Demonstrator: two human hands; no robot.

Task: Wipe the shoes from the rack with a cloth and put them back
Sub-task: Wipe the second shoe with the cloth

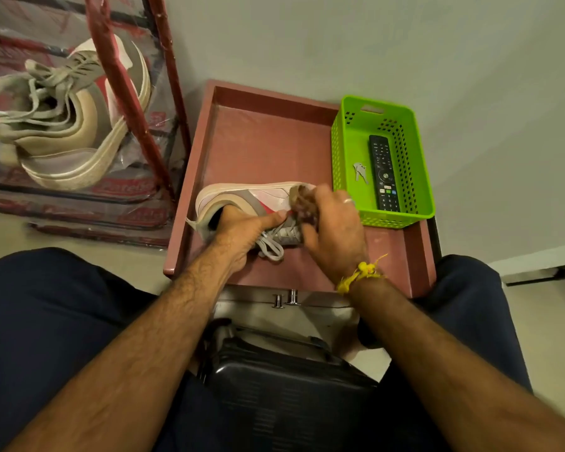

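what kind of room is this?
Likely a home, near the entrance: a red shoe rack with sneakers, and a green basket holding keys and a TV remote.

Tray [274, 148] floor bare behind shoe [242, 199], room to pass there. Green basket [343, 158] blocks tray's right side, rack post [163, 102] stands close on left. Raised tray rim bounds far and left edges.

The hands hide the shoe's [242, 200] toe and much of the blurred brown cloth [304, 203].
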